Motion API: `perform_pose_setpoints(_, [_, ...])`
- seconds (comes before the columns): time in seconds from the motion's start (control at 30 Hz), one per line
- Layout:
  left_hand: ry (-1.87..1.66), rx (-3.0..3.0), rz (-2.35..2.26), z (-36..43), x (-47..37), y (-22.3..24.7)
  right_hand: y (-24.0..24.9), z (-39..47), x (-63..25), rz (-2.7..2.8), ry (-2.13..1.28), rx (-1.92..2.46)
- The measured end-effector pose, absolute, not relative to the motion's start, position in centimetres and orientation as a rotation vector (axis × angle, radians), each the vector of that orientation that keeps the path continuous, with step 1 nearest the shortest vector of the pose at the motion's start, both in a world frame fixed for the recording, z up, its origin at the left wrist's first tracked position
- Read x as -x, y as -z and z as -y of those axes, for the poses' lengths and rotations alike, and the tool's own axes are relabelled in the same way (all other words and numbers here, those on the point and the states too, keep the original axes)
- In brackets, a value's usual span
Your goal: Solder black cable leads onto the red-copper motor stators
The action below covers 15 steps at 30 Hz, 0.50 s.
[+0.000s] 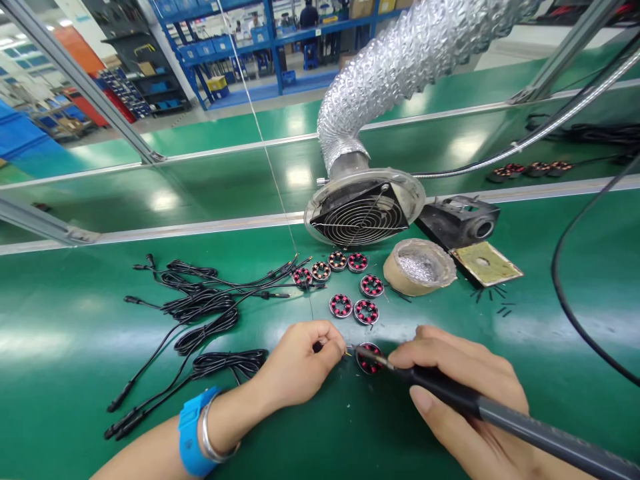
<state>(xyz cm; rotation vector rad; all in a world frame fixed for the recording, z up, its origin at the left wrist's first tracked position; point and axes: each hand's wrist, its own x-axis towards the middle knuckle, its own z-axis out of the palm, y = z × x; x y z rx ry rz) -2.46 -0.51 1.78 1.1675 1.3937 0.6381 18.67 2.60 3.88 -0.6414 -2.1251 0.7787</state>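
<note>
My right hand (465,393) is closed around a soldering iron (445,390), its tip pointing left over a small round motor stator (370,358) with red windings. My left hand (307,360) is pinched on the end of a black cable, with thin wire ends (349,352) poking out beside the iron's tip. Whether tip and wires touch is too small to tell. A thin hanging strand (270,160) runs down to my left hand. Beyond the hands lie several more stators (367,311), some with red and some with copper-coloured windings.
Coiled black cables (205,307) lie at left. Behind the stators stand a tub of silvery shavings (420,263) and a fume extractor hood (363,213) on a foil duct (400,73). At right are a soldering iron stand (463,220), a yellowish sponge (487,263) and a hanging black cable (563,287).
</note>
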Motion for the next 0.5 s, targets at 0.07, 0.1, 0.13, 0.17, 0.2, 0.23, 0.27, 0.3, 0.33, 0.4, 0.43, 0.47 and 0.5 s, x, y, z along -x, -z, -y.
perform_pose_setpoints(0.07, [-0.632, -1.166, -1.398, 0.5, 2.4, -1.8, -4.0, -2.6, -18.7, 2.139, -0.784, 0.635])
perform_pose_setpoints(0.1, [-0.628, -1.166, -1.399, 0.5, 2.4, -1.8, -4.1, -2.6, -18.7, 2.14, -0.783, 0.631])
perform_pose_setpoints(0.13, [-0.627, -1.168, -1.4, 0.5, 2.4, -1.8, -4.1, -2.5, -18.7, 2.14, -0.778, 0.627])
perform_pose_setpoints(0.17, [-0.627, -1.173, -1.4, 0.5, 2.4, -1.8, -4.0, -2.4, -18.6, 2.14, -0.768, 0.622])
perform_pose_setpoints(0.2, [-0.628, -1.18, -1.401, 0.5, 2.4, -1.8, -3.9, -2.3, -18.6, 2.139, -0.752, 0.62])
perform_pose_setpoints(0.23, [-0.629, -1.187, -1.403, 0.5, 2.4, -1.8, -3.8, -2.2, -18.5, 2.137, -0.731, 0.617])
perform_pose_setpoints(0.27, [-0.63, -1.191, -1.406, 0.5, 2.4, -1.8, -3.7, -2.1, -18.4, 2.133, -0.707, 0.612])
perform_pose_setpoints(0.3, [-0.629, -1.196, -1.407, 0.4, 2.4, -1.7, -3.5, -2.1, -18.2, 2.124, -0.679, 0.601])
perform_pose_setpoints(0.33, [-0.63, -1.2, -1.407, 0.4, 2.4, -1.8, -3.4, -2.0, -18.1, 2.115, -0.65, 0.586])
perform_pose_setpoints(0.4, [-0.632, -1.207, -1.407, 0.4, 2.4, -1.8, -3.1, -2.0, -18.0, 2.106, -0.601, 0.549])
perform_pose_setpoints(0.43, [-0.633, -1.211, -1.406, 0.4, 2.4, -1.8, -3.0, -2.0, -17.9, 2.106, -0.586, 0.536])
perform_pose_setpoints(0.47, [-0.634, -1.215, -1.405, 0.4, 2.4, -1.8, -3.0, -2.0, -17.9, 2.11, -0.578, 0.526])
perform_pose_setpoints(0.5, [-0.632, -1.217, -1.404, 0.4, 2.4, -1.8, -2.9, -2.0, -17.9, 2.116, -0.574, 0.52])
